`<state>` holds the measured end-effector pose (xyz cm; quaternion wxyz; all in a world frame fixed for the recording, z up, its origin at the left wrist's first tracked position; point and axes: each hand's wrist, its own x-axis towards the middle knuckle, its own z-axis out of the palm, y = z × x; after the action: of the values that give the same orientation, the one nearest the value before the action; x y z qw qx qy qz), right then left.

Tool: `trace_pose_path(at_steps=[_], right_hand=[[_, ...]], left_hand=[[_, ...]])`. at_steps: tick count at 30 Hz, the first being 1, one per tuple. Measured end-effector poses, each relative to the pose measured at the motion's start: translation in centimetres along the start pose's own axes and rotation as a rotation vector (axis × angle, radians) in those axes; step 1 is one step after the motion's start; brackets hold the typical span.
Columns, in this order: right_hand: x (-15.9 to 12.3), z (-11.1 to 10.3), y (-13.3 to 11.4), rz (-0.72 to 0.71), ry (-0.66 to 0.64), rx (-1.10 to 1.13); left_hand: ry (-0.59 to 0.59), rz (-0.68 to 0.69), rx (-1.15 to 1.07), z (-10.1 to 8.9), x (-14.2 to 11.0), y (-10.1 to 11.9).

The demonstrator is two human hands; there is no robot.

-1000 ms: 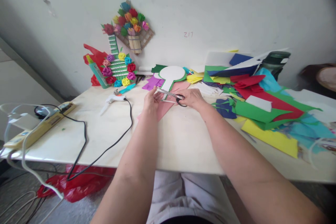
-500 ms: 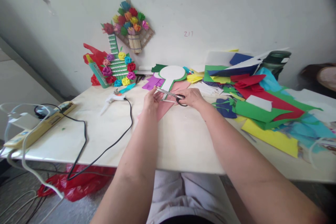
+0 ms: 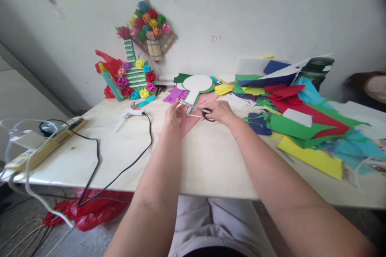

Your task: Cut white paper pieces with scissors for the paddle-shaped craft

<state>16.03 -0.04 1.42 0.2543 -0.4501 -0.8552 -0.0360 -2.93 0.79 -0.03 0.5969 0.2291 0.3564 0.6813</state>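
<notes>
My right hand (image 3: 219,112) is closed round the black handles of a pair of scissors (image 3: 196,109), whose blades stand apart and point left. My left hand (image 3: 174,115) pinches a pink sheet of paper (image 3: 188,122) that lies on the pale table (image 3: 126,156), right at the blade tips. Just behind the hands rests a white round paddle shape on green backing (image 3: 197,84), with purple paper (image 3: 174,94) to its left.
A glue gun (image 3: 132,111) with a black cord lies left of my hands. A power strip (image 3: 45,144) sits at the table's left edge. Paper-flower crafts (image 3: 135,76) lean on the wall. Loose coloured sheets (image 3: 301,120) pile up on the right. A red bag (image 3: 90,211) lies on the floor.
</notes>
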Motion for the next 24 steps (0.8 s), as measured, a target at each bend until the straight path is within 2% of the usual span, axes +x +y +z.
trace_pose_path(at_steps=[9,17,24], right_hand=[[0.04,-0.11,-0.34,0.047,-0.044,-0.009],[-0.01,0.03,-0.14,0.015,-0.032,-0.069],[0.15,0.44,0.17,-0.013,-0.018,-0.127]], left_hand=[[0.04,-0.009,-0.005,0.19,-0.11,0.18],[-0.004,-0.038,-0.004,0.16,0.05,-0.04],[0.017,-0.059,-0.023,0.48,-0.22,0.0]])
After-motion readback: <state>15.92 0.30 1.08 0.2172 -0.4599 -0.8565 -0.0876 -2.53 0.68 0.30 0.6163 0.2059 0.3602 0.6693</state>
